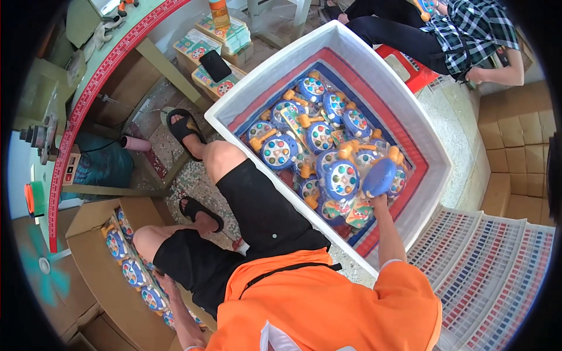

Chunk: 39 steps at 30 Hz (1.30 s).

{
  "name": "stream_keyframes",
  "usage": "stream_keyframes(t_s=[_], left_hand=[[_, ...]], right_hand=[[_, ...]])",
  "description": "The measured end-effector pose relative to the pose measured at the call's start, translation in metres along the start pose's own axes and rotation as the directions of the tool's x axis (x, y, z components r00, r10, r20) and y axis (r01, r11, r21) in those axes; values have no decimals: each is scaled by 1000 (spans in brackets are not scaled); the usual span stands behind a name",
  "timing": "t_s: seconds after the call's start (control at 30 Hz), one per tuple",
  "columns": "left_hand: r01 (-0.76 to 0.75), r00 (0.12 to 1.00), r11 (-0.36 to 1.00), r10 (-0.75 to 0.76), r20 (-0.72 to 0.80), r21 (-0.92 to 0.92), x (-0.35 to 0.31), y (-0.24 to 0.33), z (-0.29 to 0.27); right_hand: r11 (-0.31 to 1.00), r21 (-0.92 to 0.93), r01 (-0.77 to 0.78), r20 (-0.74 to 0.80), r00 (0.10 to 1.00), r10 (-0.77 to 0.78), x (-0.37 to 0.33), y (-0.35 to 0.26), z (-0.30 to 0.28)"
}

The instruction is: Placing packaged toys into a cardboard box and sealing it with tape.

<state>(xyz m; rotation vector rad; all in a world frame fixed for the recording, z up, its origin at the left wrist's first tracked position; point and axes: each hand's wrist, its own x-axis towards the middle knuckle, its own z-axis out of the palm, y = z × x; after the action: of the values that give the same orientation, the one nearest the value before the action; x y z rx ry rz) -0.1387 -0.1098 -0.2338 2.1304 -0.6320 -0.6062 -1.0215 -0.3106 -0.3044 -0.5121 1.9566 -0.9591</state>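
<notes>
In the head view, our right hand (380, 200) grasps a blue toy (379, 177) at its twelve o'clock, over the white bin (281, 79) of bagged toys (278, 151); its fingers are mostly hidden. Our left hand (167, 285), at nine o'clock from our torso, reaches into a cardboard carton (96, 263) beside packed toys (133, 272); we cannot tell whether it grips any. A printed card (358, 214) lies at the right hand's eight o'clock, and we see stacked packages (202, 47) with colourful printed labels between the bin's ten and eleven.
</notes>
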Motion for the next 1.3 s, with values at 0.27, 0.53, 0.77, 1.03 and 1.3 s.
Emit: stream_keyframes(t_s=[0.27, 0.53, 0.77, 1.03, 1.3], left_hand=[[28, 996, 995, -19, -92, 99, 34, -6, -34], [-427, 878, 902, 395, -270, -69, 51, 228, -3], [-622, 715, 659, 698, 37, -423, -10, 423, 64], [-884, 111, 161, 984, 138, -438, -72, 586, 53], [-804, 249, 357, 928, 276, -475, -61, 556, 32]], right_hand=[[950, -280, 141, 4, 989, -146, -12, -74, 43], [78, -639, 765, 400, 418, -816, -135, -333, 84], [-351, -483, 802, 496, -80, -864, -257, -469, 100], [-501, -21, 865, 647, -370, -667, -366, -544, 166], [-196, 342, 919, 815, -394, -425, -405, -546, 242]])
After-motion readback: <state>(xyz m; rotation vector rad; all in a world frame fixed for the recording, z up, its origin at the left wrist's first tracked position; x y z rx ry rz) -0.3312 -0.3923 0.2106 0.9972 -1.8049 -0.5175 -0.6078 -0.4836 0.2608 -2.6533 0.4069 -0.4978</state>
